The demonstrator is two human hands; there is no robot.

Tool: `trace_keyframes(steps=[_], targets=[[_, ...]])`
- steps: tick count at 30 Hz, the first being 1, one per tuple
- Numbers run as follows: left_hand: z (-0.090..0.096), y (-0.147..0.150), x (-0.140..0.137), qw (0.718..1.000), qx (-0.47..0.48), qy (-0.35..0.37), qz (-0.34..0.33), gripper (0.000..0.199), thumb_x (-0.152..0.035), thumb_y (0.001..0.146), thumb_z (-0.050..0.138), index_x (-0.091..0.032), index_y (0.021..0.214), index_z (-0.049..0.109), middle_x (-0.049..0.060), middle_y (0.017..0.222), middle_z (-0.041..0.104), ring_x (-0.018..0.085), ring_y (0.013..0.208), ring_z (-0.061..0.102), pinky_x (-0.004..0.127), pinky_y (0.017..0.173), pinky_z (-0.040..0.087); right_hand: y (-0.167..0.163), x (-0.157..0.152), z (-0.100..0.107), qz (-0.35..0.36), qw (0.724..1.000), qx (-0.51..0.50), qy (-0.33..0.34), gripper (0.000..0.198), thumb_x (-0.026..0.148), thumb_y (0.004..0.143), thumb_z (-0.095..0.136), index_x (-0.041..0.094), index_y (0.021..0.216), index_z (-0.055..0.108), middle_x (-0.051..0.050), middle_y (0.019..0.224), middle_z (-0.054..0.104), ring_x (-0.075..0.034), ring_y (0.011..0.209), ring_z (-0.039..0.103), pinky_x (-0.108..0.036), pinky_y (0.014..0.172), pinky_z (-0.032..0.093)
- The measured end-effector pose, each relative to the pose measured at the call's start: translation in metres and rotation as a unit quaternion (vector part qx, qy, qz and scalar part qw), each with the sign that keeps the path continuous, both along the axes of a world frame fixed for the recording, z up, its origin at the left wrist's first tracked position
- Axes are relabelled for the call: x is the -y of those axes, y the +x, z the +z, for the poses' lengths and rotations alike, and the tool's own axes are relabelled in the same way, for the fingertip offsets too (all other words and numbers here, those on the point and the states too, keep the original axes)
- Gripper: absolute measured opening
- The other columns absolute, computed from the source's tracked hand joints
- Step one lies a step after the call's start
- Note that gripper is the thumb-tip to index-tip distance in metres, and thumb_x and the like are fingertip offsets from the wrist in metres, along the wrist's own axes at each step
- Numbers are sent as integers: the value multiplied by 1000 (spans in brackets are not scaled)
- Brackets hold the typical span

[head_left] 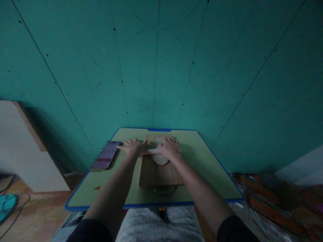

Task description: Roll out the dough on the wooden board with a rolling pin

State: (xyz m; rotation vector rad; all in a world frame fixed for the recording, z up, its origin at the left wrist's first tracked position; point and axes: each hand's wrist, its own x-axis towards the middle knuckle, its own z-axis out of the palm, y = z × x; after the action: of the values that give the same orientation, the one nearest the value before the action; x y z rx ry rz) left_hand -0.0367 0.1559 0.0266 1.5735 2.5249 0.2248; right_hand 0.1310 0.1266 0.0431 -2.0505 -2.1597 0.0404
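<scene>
A wooden cutting board (158, 176) with a metal handle (164, 193) lies on the small table. On it is a flat, pale round of dough (160, 160), its near part showing below a light wooden rolling pin (151, 152). My left hand (133, 146) rests on the pin's left end, fingers spread and stretched forward. The right end lies under the palm of my right hand (171, 147), whose fingers reach forward over it rather than wrapping round. The far side of the dough is partly hidden by the pin and my right hand.
A phone (107, 156), partly blurred out, lies at the table's left edge. Nearer me is a small orange-brown triangle (97, 187). The pale green table (209, 174) has a blue rim and stands against a green wall (161, 74). A white panel (27, 148) leans at left.
</scene>
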Motion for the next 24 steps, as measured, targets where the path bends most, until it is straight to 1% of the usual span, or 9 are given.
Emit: trace_keyframes(steps=[3, 5, 12, 15, 18, 21, 24], targets=[[2, -5, -1, 999, -30, 12, -12, 81, -71, 84, 32, -16, 137, 58, 26, 151, 45, 47, 145, 29, 79, 108, 16, 0, 0, -2, -3, 1000, -11, -7, 41, 35, 93, 42, 18, 122, 65, -16, 134, 62, -28, 125, 56, -45, 103, 39], [4, -8, -1, 999, -32, 15, -9, 81, -71, 84, 32, -16, 138, 58, 26, 152, 44, 48, 145, 27, 80, 107, 17, 0, 0, -3, -4, 1000, -16, -11, 42, 36, 93, 42, 17, 123, 65, -16, 135, 62, -29, 126, 55, -47, 104, 38], [6, -17, -2, 998, 33, 7, 44, 79, -71, 82, 35, -18, 135, 58, 26, 150, 46, 48, 143, 32, 78, 102, 28, 0, 2, 1, -8, 1000, -14, -22, 44, 37, 93, 43, 15, 124, 65, -18, 133, 62, -31, 123, 56, -48, 103, 38], [8, -19, -2, 998, 38, 6, 46, 78, -70, 82, 37, -18, 136, 58, 26, 150, 46, 48, 142, 34, 76, 102, 30, -1, 3, 2, -14, 999, -19, -28, 44, 37, 93, 42, 15, 124, 65, -18, 134, 62, -31, 125, 56, -48, 104, 37], [14, -15, 1, 1000, 10, 14, 17, 79, -69, 84, 37, -15, 138, 55, 27, 150, 45, 46, 143, 33, 72, 104, 32, 0, 2, 0, -15, 999, -27, -25, 44, 36, 92, 43, 15, 124, 65, -18, 134, 62, -31, 126, 56, -47, 105, 37], [21, 0, 5, 997, -23, 47, -59, 72, -64, 88, 35, -14, 135, 57, 26, 145, 50, 43, 139, 39, 68, 106, 32, 1, 0, -3, -21, 999, -37, -29, 45, 38, 92, 41, 16, 124, 65, -17, 134, 62, -32, 126, 55, -49, 104, 38], [22, 20, 10, 987, -34, 70, -137, 64, -58, 90, 35, -15, 131, 60, 22, 140, 55, 37, 135, 46, 57, 109, 34, 2, -1, -5, -30, 998, -47, -35, 47, 40, 92, 41, 16, 126, 64, -17, 137, 60, -32, 129, 53, -50, 106, 37]])
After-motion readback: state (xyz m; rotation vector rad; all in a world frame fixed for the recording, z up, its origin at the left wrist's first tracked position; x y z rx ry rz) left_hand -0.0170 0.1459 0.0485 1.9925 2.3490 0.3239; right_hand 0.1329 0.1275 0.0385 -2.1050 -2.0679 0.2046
